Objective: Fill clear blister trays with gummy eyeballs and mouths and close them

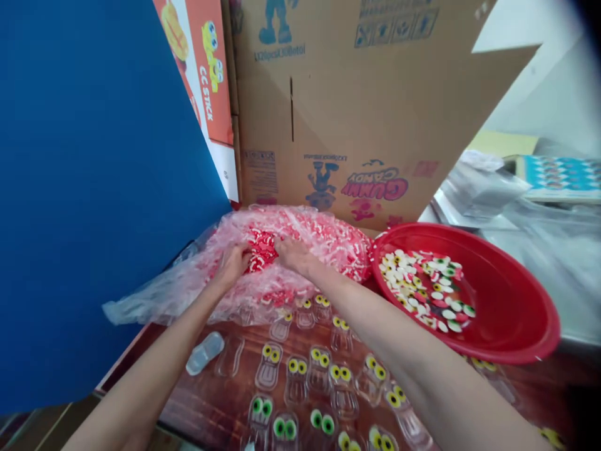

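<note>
A large clear plastic bag (pixel 164 297) full of red and white gummy candies (pixel 263 249) lies at the back of the table. My left hand (pixel 233 262) is closed on the left edge of the bag's opening, its fingers curled beside the bare candies. On the opposite side, my right hand (pixel 292 254) is closed on the bag's film, with its fingertips partly hidden. Between both hands the red candies show uncovered. Nearer to me, several clear plastic trays (pixel 297 379) with yellow or green eye candies (pixel 284 428) are spread over the table.
A red basin (pixel 511 294) holding loose eye candies (pixel 417 282) stands at the right. Cardboard (pixel 375 100) rises behind the bag, and a blue panel (pixel 94 188) walls off the left. Empty trays (pixel 205 352) lie at the left. Plastic packaging (pixel 488 188) is at far right.
</note>
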Action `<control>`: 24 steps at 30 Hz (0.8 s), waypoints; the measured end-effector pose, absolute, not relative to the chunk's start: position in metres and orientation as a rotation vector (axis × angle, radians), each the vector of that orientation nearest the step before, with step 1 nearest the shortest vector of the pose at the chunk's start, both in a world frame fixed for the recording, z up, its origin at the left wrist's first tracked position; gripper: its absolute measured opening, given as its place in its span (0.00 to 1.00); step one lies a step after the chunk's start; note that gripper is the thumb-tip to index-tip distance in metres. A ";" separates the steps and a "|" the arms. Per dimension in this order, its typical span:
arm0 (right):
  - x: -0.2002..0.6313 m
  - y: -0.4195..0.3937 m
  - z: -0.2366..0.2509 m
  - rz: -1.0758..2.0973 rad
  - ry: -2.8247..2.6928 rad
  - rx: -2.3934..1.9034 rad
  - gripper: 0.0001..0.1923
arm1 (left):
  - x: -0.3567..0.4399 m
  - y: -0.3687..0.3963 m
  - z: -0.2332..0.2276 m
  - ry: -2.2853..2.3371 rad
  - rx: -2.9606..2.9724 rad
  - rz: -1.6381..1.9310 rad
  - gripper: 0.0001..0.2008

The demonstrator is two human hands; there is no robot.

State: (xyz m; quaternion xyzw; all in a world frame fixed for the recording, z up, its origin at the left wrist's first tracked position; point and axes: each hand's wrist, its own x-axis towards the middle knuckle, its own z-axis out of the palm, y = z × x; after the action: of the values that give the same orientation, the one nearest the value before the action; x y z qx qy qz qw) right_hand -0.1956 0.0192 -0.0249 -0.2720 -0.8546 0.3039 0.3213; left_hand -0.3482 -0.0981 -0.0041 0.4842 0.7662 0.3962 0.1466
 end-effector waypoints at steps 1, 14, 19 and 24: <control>-0.199 0.015 -0.025 0.801 -2.317 -0.748 0.07 | -0.348 -0.097 -0.003 2.281 1.397 1.058 0.06; -0.207 0.005 -0.039 0.836 -2.624 -0.895 0.21 | -0.318 -0.076 -0.024 2.432 1.534 0.670 0.07; -0.213 0.016 -0.036 1.501 -1.949 -1.078 0.08 | -0.328 -0.066 -0.015 1.950 0.672 1.358 0.09; -0.212 0.027 -0.014 2.016 -0.937 -0.972 0.09 | -0.337 -0.066 0.021 1.658 0.427 1.506 0.08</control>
State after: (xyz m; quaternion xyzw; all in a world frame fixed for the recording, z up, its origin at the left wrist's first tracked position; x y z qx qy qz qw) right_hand -0.2116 0.0267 -0.0141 -0.3752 -0.3616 0.7783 0.3504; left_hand -0.3368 -0.0664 0.0208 0.1704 0.6606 0.6001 0.4177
